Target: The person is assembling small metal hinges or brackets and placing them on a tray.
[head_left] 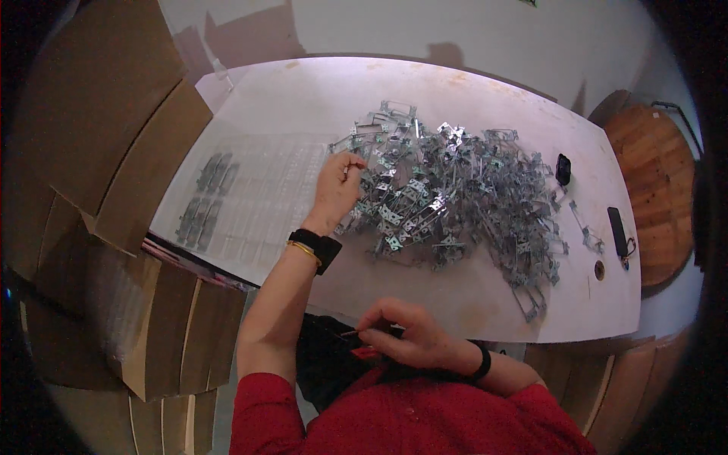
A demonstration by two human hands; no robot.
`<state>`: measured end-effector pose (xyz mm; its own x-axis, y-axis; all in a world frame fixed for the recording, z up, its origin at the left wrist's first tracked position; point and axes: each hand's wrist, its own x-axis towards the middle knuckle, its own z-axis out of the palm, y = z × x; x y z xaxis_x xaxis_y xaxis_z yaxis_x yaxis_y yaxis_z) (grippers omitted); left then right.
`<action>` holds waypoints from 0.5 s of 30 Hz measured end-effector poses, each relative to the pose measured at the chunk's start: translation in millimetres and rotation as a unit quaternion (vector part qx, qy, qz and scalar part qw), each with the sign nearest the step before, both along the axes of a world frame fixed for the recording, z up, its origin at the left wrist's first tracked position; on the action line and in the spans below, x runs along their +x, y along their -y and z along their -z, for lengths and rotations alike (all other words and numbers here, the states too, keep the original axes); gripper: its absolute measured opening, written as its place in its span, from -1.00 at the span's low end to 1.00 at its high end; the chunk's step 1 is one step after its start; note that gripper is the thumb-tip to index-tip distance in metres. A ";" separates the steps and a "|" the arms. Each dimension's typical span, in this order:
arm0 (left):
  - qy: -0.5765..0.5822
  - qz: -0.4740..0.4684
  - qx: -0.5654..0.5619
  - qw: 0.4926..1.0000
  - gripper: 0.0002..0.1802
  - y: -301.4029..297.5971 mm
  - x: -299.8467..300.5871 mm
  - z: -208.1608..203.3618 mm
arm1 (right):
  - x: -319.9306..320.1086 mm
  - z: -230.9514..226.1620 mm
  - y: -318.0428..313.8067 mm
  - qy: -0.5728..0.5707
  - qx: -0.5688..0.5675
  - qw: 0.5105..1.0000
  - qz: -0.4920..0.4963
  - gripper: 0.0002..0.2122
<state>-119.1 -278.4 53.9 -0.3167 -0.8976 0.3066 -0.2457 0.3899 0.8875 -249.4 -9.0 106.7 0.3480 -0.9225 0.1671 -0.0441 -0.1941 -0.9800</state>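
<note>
My left hand (339, 189) reaches over the table to the left edge of a big heap of silver metal brackets (462, 193). Its fingers are curled in against the nearest brackets, and whatever they grip is hidden. Close to my body, below the table's front edge, my right hand (406, 334) is closed in a pinch. Something thin sticks out of its fingertips, too small to name. Left of the heap lies a clear plastic tray (262, 182) with long narrow compartments. Several grey metal pieces (201, 220) sit in two groups at its left end.
Loose brackets (585, 227) lie right of the heap. Near the white table's (455, 307) right side are a small black object (563, 169), a black phone-like item (618, 231) and a round hole (600, 270). Cardboard boxes (114, 114) stand at left; a round wooden top (652, 193) at right.
</note>
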 end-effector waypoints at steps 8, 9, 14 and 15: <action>0.020 0.064 -0.051 0.996 -0.76 -14.1 2.4 -5.0 | 2.9 -4.8 -2.3 -0.002 0.001 1.000 -0.014 -0.88; 0.003 0.090 -0.009 0.996 -0.75 -25.4 0.8 -19.8 | 3.0 -3.9 -2.9 0.005 0.015 1.000 -0.015 -0.88; 0.063 0.065 -0.150 0.984 -0.72 -42.4 -5.9 -27.1 | 6.7 -4.9 -4.5 -0.004 0.005 1.000 -0.020 -0.88; 0.083 0.061 -0.187 0.977 -0.73 -47.3 -6.3 -29.6 | 6.5 -4.7 -4.5 -0.005 -0.002 1.000 -0.022 -0.88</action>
